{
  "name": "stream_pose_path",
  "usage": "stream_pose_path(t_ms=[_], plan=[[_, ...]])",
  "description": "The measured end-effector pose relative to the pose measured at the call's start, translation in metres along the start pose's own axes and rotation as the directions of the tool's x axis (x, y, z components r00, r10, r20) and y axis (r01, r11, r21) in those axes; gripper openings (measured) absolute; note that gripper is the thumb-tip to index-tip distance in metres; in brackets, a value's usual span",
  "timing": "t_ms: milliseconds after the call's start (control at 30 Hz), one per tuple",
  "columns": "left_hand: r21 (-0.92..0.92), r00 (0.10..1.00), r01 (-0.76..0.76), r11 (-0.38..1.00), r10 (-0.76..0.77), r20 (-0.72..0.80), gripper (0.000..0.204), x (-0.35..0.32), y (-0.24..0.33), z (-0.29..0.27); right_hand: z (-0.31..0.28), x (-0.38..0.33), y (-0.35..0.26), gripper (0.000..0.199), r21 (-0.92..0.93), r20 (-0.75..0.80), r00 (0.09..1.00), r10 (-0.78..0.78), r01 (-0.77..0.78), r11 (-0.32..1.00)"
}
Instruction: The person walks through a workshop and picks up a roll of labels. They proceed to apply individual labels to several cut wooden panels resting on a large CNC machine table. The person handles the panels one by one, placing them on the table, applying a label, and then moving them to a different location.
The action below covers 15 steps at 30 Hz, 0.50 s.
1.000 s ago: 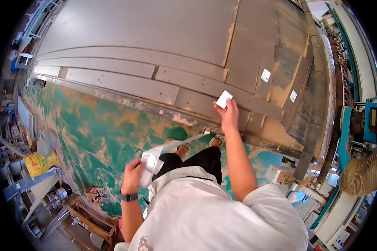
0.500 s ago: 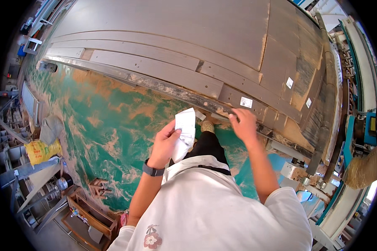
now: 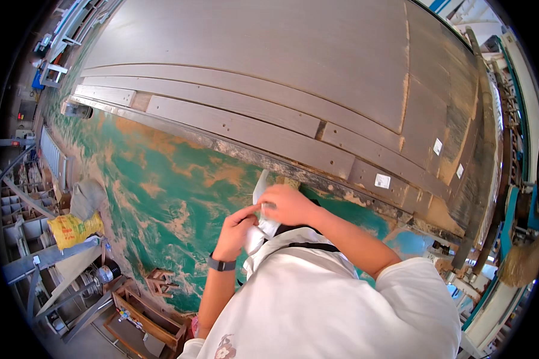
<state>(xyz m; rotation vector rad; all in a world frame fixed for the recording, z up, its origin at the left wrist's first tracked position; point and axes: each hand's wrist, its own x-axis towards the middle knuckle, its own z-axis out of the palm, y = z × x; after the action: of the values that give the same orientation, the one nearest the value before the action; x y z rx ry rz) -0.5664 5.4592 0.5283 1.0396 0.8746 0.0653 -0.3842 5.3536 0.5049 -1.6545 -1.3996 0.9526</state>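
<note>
A person in a white shirt stands on a green workshop floor (image 3: 161,179) dusted with sawdust, looking down at both hands held close in front of the chest. Between the hands is a white sheet of stickers (image 3: 261,206), a thin strip of label backing that rises upright from the fingers and curls slightly.

The left hand (image 3: 238,230), with a dark wristband (image 3: 220,264), is curled around the lower part of the sheet, its index finger stretched up along the paper. The right hand (image 3: 288,204) is cupped over the upper middle of the sheet, fingertips pressed together in a pinch on its face; whether they grip a single label or the sheet edge cannot be told.

The sheet looks very light, floppy and easy to crease or tear, and its glossy backing is probably slippery. It likely handles best held by the lower edge with one hand while the other lifts a label by a corner.

Just ahead lies a large stack of grey wooden boards (image 3: 293,78), long planks stepped along the near edge. Three small white labels (image 3: 382,180) already sit on the boards to the right. At far left are a yellow sack (image 3: 72,230), metal racks and a wooden crate (image 3: 147,317).
</note>
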Motion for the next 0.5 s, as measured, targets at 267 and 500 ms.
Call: stream_pose_path(t_ms=[267,500], plan=[[0.118,0.97,-0.042,0.992,0.069,-0.235,0.038,0.037,0.053,-0.045,0.005,0.117,-0.027,0.013,0.105,-0.178,0.98,-0.09,0.11,0.988],[-0.012,0.959,-0.083,0.996,0.077,-0.273,0.03,0.064,0.078,-0.077,0.021,0.163,-0.033,0.011,0.101,-0.233,0.964,-0.13,0.157,0.982]])
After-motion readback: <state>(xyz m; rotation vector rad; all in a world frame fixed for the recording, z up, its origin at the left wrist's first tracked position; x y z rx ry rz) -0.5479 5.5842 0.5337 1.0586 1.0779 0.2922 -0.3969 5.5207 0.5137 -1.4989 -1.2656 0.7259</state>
